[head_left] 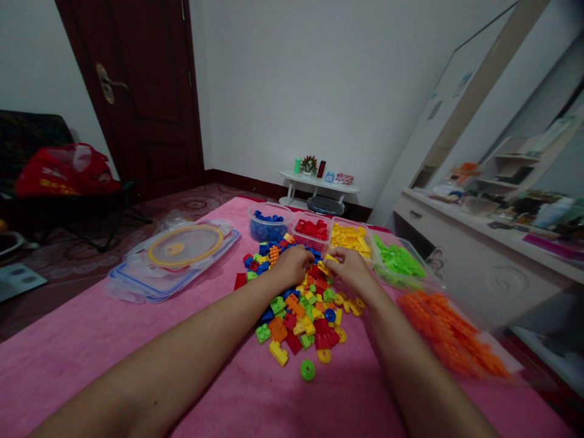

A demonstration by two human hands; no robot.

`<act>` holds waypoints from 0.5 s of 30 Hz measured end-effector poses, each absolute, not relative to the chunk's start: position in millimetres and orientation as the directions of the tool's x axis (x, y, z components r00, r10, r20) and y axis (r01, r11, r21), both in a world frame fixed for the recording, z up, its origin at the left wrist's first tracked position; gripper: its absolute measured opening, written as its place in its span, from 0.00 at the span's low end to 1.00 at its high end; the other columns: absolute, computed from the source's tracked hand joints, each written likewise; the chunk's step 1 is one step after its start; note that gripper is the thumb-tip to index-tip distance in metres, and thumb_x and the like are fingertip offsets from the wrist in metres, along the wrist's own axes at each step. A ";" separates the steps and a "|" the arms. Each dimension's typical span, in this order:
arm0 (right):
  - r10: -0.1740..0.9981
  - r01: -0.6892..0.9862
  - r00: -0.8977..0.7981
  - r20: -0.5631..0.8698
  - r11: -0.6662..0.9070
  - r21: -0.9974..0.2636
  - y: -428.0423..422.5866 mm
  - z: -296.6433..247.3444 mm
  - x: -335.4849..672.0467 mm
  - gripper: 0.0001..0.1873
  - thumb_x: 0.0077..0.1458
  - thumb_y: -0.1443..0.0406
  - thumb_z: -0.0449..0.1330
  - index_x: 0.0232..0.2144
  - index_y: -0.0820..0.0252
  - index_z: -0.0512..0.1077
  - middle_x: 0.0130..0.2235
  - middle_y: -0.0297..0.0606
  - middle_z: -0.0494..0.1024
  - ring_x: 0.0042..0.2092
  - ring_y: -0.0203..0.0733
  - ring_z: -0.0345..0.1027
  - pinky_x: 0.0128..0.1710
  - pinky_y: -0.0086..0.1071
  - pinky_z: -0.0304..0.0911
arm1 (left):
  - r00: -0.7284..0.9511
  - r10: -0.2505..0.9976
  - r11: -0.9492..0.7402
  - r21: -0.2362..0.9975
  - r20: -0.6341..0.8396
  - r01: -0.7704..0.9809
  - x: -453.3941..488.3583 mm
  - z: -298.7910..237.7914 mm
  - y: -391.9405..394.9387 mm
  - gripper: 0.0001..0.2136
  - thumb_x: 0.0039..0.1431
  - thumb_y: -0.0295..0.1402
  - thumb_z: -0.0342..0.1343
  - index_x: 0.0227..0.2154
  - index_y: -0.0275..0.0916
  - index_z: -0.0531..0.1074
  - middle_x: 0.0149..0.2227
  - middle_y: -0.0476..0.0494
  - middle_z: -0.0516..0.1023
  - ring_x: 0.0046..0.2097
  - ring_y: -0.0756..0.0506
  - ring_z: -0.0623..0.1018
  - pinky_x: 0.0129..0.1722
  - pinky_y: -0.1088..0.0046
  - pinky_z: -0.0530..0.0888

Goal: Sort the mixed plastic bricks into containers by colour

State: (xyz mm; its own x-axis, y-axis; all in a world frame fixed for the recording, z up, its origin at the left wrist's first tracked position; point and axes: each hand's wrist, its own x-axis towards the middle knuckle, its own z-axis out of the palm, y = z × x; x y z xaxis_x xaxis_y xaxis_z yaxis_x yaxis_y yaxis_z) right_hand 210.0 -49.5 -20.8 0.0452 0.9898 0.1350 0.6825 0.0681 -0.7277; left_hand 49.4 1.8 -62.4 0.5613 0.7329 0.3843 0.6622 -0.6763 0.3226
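Note:
A mixed pile of coloured toy building blocks [296,307] lies on a pink cloth [201,353]. My left hand [293,266] is at the far part of the pile, its fingers curled down among the blocks. Whatever is in its fingertips is hidden. Just to its right, my right hand [350,267] pinches a yellow block [330,259] between thumb and fingers, above the pile and close to the tub of yellow blocks [351,238]. A green wheel-shaped piece [307,370] lies apart at the near side.
Behind the pile stand tubs of blue blocks [267,228] and red blocks [312,229]. Green blocks [401,260] and orange blocks [449,331] fill containers on the right. Clear lids [176,258] are stacked at left. A white dresser [483,243] stands beyond the right edge.

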 end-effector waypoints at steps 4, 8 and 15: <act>0.987 0.148 0.161 0.009 -0.015 -0.989 -47.7 -25.7 208.3 0.07 0.45 0.65 0.60 0.30 0.61 0.68 0.19 0.29 0.69 0.20 0.32 0.62 0.17 0.22 0.55 | 0.441 0.716 -0.682 0.409 0.542 0.606 47.0 -51.1 -1.4 0.13 0.53 0.24 0.51 0.38 0.38 0.77 0.37 0.42 0.78 0.40 0.45 0.75 0.42 0.72 0.71; 0.975 -0.206 0.204 -0.093 -0.050 -0.977 -48.7 -25.8 204.2 0.08 0.46 0.65 0.63 0.30 0.59 0.67 0.21 0.30 0.71 0.21 0.31 0.64 0.17 0.21 0.60 | 0.256 0.661 -0.729 0.524 0.705 0.440 47.1 -29.9 -9.3 0.11 0.55 0.24 0.51 0.38 0.37 0.76 0.40 0.44 0.78 0.42 0.48 0.75 0.45 0.72 0.70; 0.981 -0.475 0.003 -0.194 -0.169 -0.863 -54.1 -15.9 192.9 0.06 0.56 0.63 0.58 0.36 0.59 0.66 0.26 0.31 0.74 0.22 0.30 0.67 0.17 0.21 0.63 | 0.291 0.703 -0.709 0.673 0.649 0.213 56.7 -8.7 -29.3 0.12 0.52 0.21 0.53 0.39 0.36 0.76 0.40 0.45 0.79 0.39 0.50 0.77 0.43 0.74 0.73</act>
